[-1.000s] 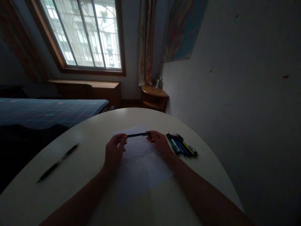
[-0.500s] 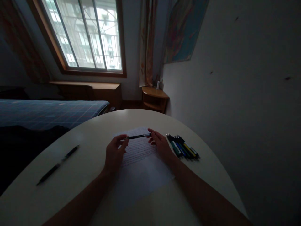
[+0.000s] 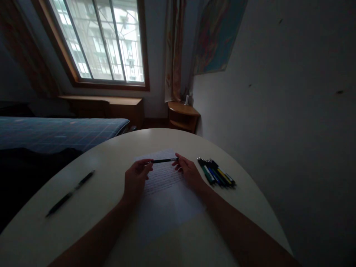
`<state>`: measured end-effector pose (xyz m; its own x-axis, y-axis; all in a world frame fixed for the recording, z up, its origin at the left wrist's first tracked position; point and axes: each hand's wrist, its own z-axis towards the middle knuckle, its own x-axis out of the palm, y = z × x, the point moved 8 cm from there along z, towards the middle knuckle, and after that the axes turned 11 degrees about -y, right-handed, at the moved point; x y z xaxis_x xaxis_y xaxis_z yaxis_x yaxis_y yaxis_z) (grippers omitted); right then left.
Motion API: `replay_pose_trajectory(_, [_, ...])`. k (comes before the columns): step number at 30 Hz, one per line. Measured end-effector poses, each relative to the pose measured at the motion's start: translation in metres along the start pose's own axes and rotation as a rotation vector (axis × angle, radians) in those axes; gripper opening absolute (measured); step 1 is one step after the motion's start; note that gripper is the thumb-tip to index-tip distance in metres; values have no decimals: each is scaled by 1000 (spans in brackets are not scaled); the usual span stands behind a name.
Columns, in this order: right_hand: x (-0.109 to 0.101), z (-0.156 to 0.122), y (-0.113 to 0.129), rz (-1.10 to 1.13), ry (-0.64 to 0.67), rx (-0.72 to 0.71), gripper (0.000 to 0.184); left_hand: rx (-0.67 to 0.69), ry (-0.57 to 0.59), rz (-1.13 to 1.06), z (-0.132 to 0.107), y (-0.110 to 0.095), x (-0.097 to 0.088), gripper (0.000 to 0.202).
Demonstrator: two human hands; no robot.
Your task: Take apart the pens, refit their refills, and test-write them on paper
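A slim black pen [image 3: 163, 161] is held level between my two hands, above a sheet of paper [image 3: 175, 204] covered with handwriting in its upper half. My left hand [image 3: 137, 177] pinches the pen's left end between thumb and fingertips. On the other end, my right hand [image 3: 188, 170] has its fingers closed near the pen's pale band. The fingertips cover both ends of the pen. Right of my right hand lies a row of several pens [image 3: 216, 172], with dark, green, blue and yellow parts.
Another black pen [image 3: 70, 194] lies slantwise at the left of the round white table [image 3: 111, 155]. Beyond the table's left edge is a bed with a plaid cover [image 3: 63, 133]. A white wall [image 3: 278, 141] runs along the right, and a small corner shelf [image 3: 183, 109] stands behind.
Both hands still hold the pen in nearly the same place. The pen looks slightly more level and seems turned a little in the fingers.
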<state>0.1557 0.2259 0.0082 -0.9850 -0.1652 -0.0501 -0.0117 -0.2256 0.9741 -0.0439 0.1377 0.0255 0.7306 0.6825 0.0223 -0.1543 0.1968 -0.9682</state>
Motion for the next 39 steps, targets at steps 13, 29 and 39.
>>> replay_pose_trajectory(13, [-1, -1, 0, 34, -6, -9, 50, -33, 35, -25, -4, -2, 3, 35])
replay_pose_trajectory(29, [-3, 2, 2, 37, -39, -5, 48, -45, 79, -49, -1, 4, 8, 35])
replay_pose_trajectory(39, [0, -2, 3, -18, 2, -25, 50, -89, 57, -90, 0, 9, 6, 38])
